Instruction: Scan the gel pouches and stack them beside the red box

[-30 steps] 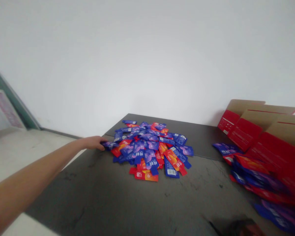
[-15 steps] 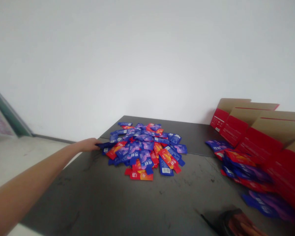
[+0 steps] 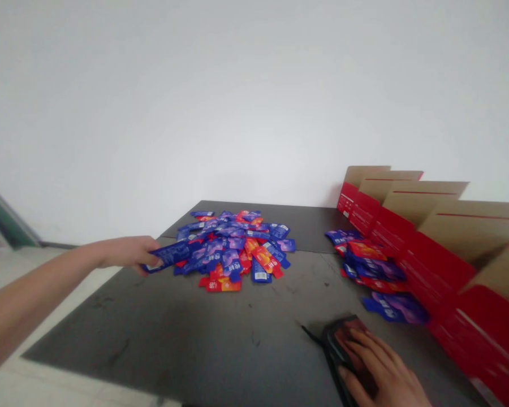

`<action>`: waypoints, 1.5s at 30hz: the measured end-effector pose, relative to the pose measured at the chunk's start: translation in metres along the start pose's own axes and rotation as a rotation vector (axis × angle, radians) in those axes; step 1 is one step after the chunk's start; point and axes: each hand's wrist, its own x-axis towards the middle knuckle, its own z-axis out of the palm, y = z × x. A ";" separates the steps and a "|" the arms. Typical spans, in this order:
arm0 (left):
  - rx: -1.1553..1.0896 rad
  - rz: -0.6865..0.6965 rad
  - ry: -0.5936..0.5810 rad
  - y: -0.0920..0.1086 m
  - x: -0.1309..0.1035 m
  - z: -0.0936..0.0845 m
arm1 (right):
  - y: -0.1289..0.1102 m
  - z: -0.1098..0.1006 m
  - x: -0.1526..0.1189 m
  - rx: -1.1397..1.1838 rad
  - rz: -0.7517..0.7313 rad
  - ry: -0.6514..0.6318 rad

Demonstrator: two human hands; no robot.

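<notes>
My left hand [image 3: 142, 255] is closed on the end of a blue sachet [image 3: 173, 254], raised at the left edge of a loose pile of blue and red sachets [image 3: 231, 263]. The sachet points right, toward the pile. At the lower right, my right hand [image 3: 379, 367] has its thumb and fingers around a black object [image 3: 337, 353] with a reddish-brown top. A thin dark strip sticks out from its far end. The object's kind is unclear, and part of it is hidden under the fingers.
A dark table [image 3: 220, 345] carries everything. On the right stands a row of open red cardboard boxes [image 3: 392, 232] with brown flaps raised. A smaller heap of sachets [image 3: 371, 263] lies beside them, with a purple-blue sachet [image 3: 398, 307] in front. Behind is a white wall [image 3: 254, 113].
My left hand has drawn the blue sachet left, away from the pile. The view has swung right, bringing more of the boxes, my right hand and the black object into sight.
</notes>
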 end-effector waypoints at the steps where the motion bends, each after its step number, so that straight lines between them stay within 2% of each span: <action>1: -0.058 0.031 -0.042 0.018 -0.002 0.013 | -0.010 -0.007 0.002 0.009 0.032 -0.018; 3: -0.086 0.117 -0.115 0.057 0.001 0.045 | -0.026 -0.020 0.006 0.028 0.096 -0.055; 5: 0.001 0.203 -0.170 0.098 0.011 0.082 | -0.037 -0.030 0.009 0.057 0.141 -0.098; 9: 0.148 0.288 -0.272 0.169 0.042 0.154 | -0.045 -0.040 0.011 0.127 0.190 -0.128; 12: 0.232 0.396 -0.206 0.203 0.064 0.190 | -0.045 -0.044 0.011 0.175 0.208 -0.116; 15: 0.244 0.489 -0.131 0.219 0.078 0.209 | -0.045 -0.044 0.011 0.205 0.215 -0.107; 17: 0.232 0.498 -0.109 0.221 0.083 0.217 | -0.047 -0.043 0.011 0.198 0.244 -0.103; 20: 0.181 0.485 -0.071 0.211 0.089 0.230 | -0.053 -0.040 0.012 0.110 0.367 -0.068; 22: 0.037 0.465 -0.038 0.199 0.091 0.240 | -0.055 -0.038 0.013 0.041 0.433 -0.071; 26: -0.403 0.451 0.050 0.172 0.092 0.260 | -0.046 -0.036 0.018 0.031 0.424 -0.091; 29: -0.480 0.526 0.095 0.157 0.090 0.264 | -0.041 -0.039 0.029 0.160 0.427 -0.021; 31: -0.478 0.547 0.075 0.150 0.088 0.261 | -0.049 -0.041 0.042 0.256 0.380 0.022; 35: -0.480 0.551 0.039 0.140 0.079 0.252 | -0.093 -0.036 0.072 0.326 0.148 0.022; 38: -0.413 0.563 0.162 0.139 0.063 0.258 | -0.109 -0.028 0.090 0.327 0.039 -0.030; 39: -0.351 0.564 0.227 0.140 0.056 0.263 | -0.107 -0.028 0.094 0.324 0.064 -0.027; 41: -0.187 0.565 0.347 0.144 0.042 0.276 | -0.093 -0.031 0.101 0.335 0.203 0.021; 43: -0.023 0.582 0.413 0.148 0.031 0.288 | -0.078 -0.039 0.105 0.375 0.343 0.059; 45: 0.080 0.610 0.451 0.152 0.025 0.297 | -0.074 -0.045 0.106 0.419 0.331 0.022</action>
